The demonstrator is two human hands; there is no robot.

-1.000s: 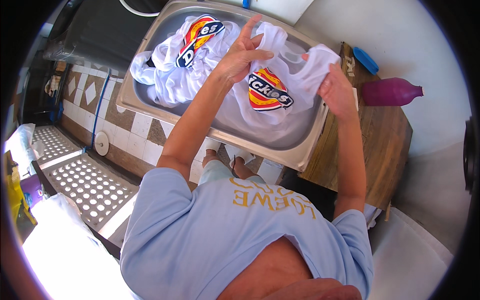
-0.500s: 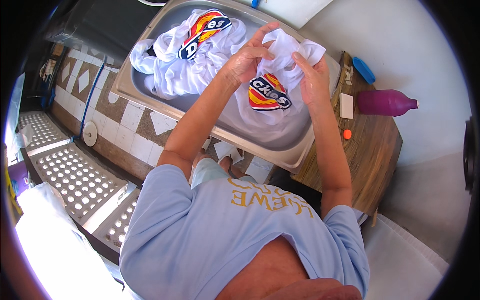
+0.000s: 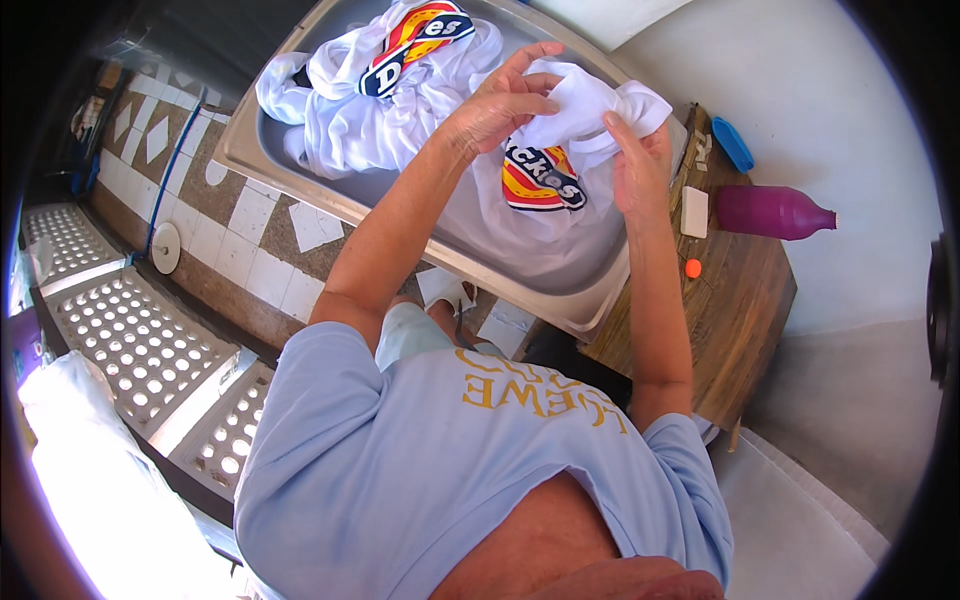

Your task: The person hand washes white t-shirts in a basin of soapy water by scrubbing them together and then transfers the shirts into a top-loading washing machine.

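Both hands, left hand (image 3: 497, 105) and right hand (image 3: 640, 170), grip a bunched white shirt (image 3: 575, 110) with a red-yellow-blue emblem over the steel sink (image 3: 590, 290), a second white shirt (image 3: 370, 90) lying at ten o'clock, a purple bottle (image 3: 772, 211) on the wooden tabletop (image 3: 740, 300) at three o'clock.

White printed shirt (image 3: 560, 150) bunched, lifted over the steel sink (image 3: 600, 290).

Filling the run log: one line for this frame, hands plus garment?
left hand: grip on white shirt | right hand: grip on same shirt | over metal basin | second shirt in basin
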